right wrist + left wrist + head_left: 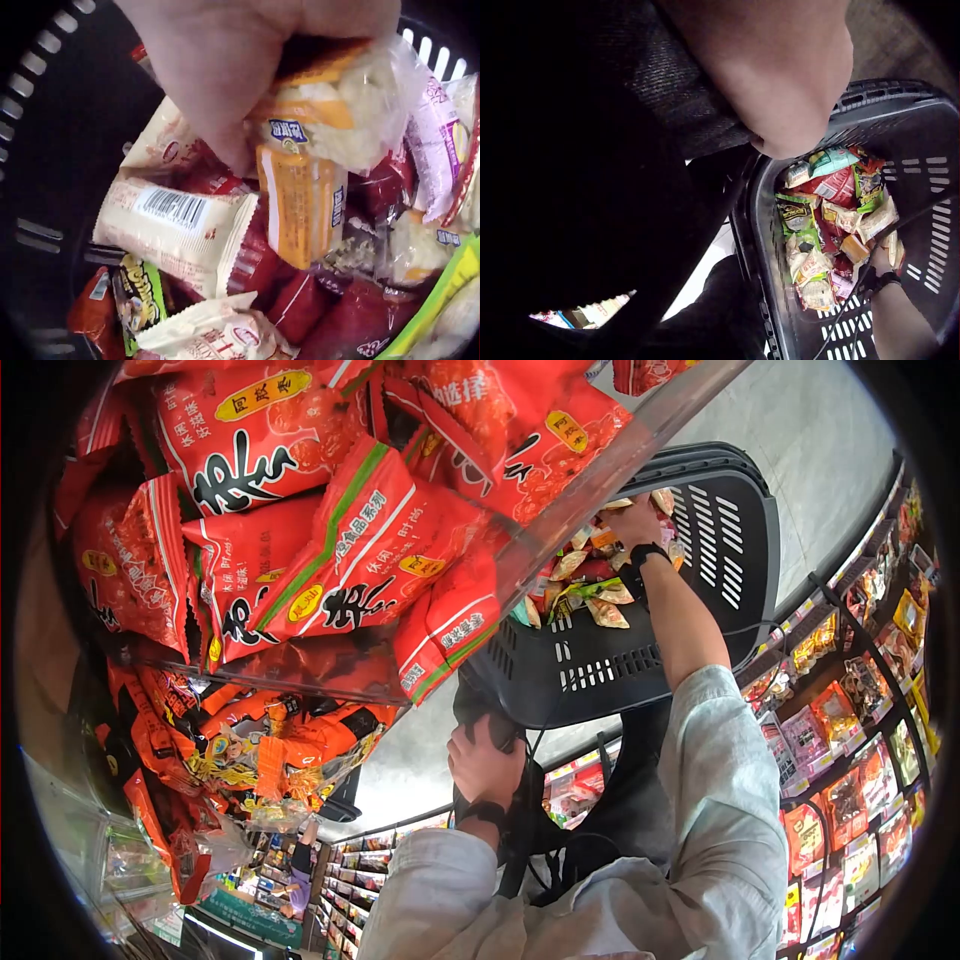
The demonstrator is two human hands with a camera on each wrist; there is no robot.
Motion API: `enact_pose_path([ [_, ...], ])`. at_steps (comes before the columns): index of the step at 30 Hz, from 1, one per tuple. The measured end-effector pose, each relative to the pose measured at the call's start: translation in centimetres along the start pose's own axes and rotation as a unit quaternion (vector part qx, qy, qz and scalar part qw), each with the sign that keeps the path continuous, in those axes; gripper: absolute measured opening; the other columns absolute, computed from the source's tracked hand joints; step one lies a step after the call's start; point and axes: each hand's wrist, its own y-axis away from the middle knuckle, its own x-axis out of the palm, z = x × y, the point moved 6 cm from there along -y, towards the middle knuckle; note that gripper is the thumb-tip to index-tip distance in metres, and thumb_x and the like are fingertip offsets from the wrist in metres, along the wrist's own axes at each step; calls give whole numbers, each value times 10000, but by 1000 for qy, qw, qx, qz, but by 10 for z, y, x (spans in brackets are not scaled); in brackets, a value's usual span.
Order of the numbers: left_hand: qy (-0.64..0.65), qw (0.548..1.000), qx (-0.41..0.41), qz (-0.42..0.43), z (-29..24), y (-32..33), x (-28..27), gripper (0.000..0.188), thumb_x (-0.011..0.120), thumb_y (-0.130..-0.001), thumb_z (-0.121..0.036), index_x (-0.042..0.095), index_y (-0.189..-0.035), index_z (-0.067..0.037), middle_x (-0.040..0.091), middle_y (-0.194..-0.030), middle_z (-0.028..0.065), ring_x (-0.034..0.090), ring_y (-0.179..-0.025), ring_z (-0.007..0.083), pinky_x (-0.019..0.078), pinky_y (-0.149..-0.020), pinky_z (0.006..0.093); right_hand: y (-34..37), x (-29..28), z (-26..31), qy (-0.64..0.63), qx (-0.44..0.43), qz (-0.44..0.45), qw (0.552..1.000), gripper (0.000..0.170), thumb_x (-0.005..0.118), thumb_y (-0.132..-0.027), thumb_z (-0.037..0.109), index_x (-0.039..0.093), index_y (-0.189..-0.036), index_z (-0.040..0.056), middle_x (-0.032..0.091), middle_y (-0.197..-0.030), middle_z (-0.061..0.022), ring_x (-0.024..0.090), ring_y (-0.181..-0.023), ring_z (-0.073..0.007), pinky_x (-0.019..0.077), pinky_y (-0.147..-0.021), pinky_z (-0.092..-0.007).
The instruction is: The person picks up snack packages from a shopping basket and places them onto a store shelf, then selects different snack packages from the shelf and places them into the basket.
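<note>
My left hand (485,760) grips the dark plastic shopping basket (630,698) at its near left corner. In the left wrist view that hand (780,82) comes down onto the basket's corner, fingertips hidden. My right hand (634,525) reaches inside the basket. Close up in the right wrist view, the right hand (214,67) grips a clear snack packet (367,97) with orange bands, thumb against its near side. Below it lie an orange-labelled packet (300,210), a cream packet (169,217) with a barcode and several dark red packets (330,322).
A clear-walled bin (560,490) heaped with red snack bags (370,560) juts in at upper left, partly above the basket. Orange bags (270,745) fill a lower bin. Shelves of packaged snacks (840,800) line the right side. A thin black cable (915,214) crosses the basket.
</note>
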Motion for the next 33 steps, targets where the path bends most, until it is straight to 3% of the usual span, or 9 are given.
enact_pose_path([
  [1,0,1000,1,-1,0,0,0,654,875,-730,-404,665,-1313,-195,553,-1344,142,566,-1241,403,523,-1007,532,7,-1,2,12,-1,-34,999,941,838,-830,518,316,-1476,75,654,-1359,-258,640,-1286,-419,527,-1062,-483],
  [4,-3,1000,3,-3,2,0,0,653,876,-731,-402,664,-1314,-196,552,-1344,143,563,-1245,403,523,-1005,530,17,-1,5,41,54,-21,997,946,839,-830,520,313,-1472,66,650,-1369,-272,667,-1247,-421,542,-1036,-496],
  [7,0,1000,3,-5,3,-1,0,651,874,-733,-401,664,-1313,-194,552,-1343,143,563,-1244,402,523,-1003,529,31,-7,21,53,119,16,991,1082,838,-827,533,226,-1574,47,671,-1347,-281,690,-1218,-418,556,-1026,-491],
  [10,1,1000,4,-4,4,-2,-1,649,872,-731,-399,664,-1311,-191,554,-1339,143,564,-1242,401,525,-999,529,20,11,10,70,122,3,990,1233,846,-803,573,139,-1641,10,688,-1325,-291,691,-1226,-420,561,-1034,-470],
  [16,10,1000,6,-9,5,-4,-4,634,846,-737,-375,659,-1316,-197,569,-1325,160,566,-1245,399,510,-1008,537,-7,14,-2,58,43,33,997,1300,862,-760,618,163,-1645,-30,723,-1288,-253,686,-1240,-407,557,-1047,-462],
  [23,8,1000,4,-9,3,-3,-4,636,852,-733,-371,659,-1313,-199,565,-1329,159,566,-1245,396,512,-1007,533,43,-8,19,-14,58,20,998,1100,845,-795,513,249,-1588,36,717,-1288,-254,683,-1222,-426,540,-1039,-479],
  [29,4,1000,0,-3,4,-1,-2,639,874,-732,-370,658,-1307,-194,553,-1335,132,562,-1237,398,522,-1002,528,27,4,8,13,37,40,998,1082,842,-808,504,241,-1574,33,696,-1322,-279,671,-1241,-437,528,-1051,-478],
  [32,6,1000,-1,3,4,-1,-2,632,859,-737,-373,658,-1311,-204,558,-1338,145,563,-1244,397,508,-1014,530,23,7,9,21,-5,32,999,1118,804,-829,567,172,-1625,100,726,-1271,-268,682,-1213,-455,532,-1037,-484],
  [33,8,1000,-1,6,2,-1,-2,627,851,-740,-374,658,-1313,-208,561,-1340,151,564,-1247,396,501,-1021,530,24,7,7,11,2,34,999,1085,806,-832,546,204,-1610,89,719,-1278,-279,679,-1221,-453,532,-1040,-486],
])
